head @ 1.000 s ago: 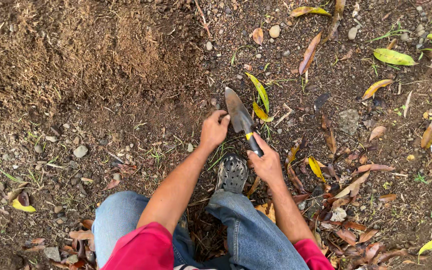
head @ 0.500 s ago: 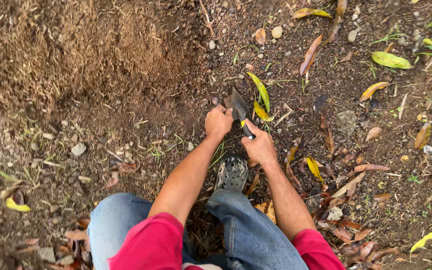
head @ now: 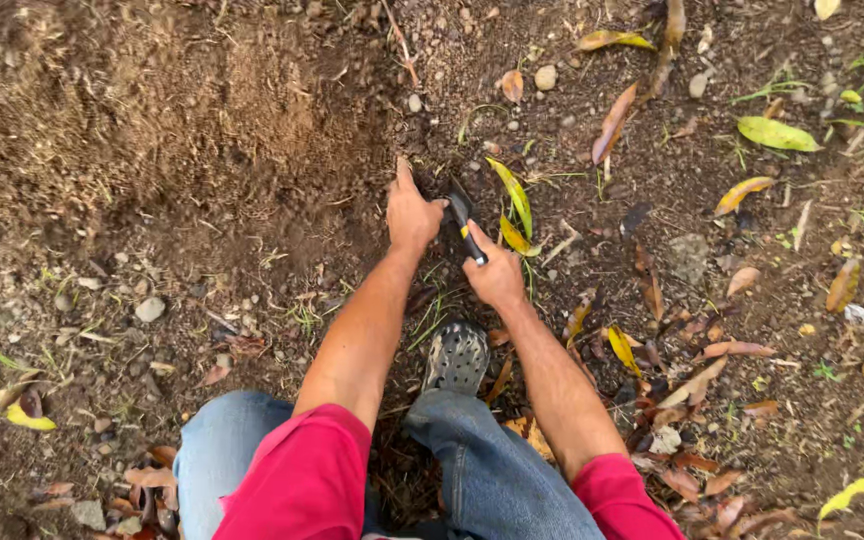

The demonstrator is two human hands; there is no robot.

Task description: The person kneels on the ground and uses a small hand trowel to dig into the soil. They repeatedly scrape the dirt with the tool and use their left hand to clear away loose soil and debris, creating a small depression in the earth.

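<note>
- Gripping a hand trowel [head: 462, 222], the right hand [head: 495, 277] is closed around its black handle, which carries a small yellow mark; the dark metal blade points away from the person and is sunk into the soil, so only its upper part shows.
- Pressing on the ground just left of the blade, the left hand [head: 412, 212] lies knuckles up with one finger stretched forward onto the dirt; it touches the soil beside the trowel, and whether it holds anything cannot be told.
- Both forearms are bare, coming out of red sleeves [head: 302, 475] pushed up to the elbows.
- Below the hands, a grey perforated clog [head: 457, 356] sits on the ground between the forearms, with blue jeans [head: 492, 470] covering the bent legs.
- Left of the hands rises a mound of loose brown soil [head: 152, 130], crumbly and threaded with fine roots and dry fibres.
- Right of the trowel lie narrow yellow-green leaves [head: 514, 200], touching the ground just beside the blade.
- Farther right, the ground is packed dark earth strewn with dry brown leaves [head: 712, 370], a broad green leaf [head: 778, 133] and thin grass shoots.
- Small pale stones [head: 149, 308] are scattered on the bare dirt to the left, and another [head: 546, 77] lies beyond the hands.
</note>
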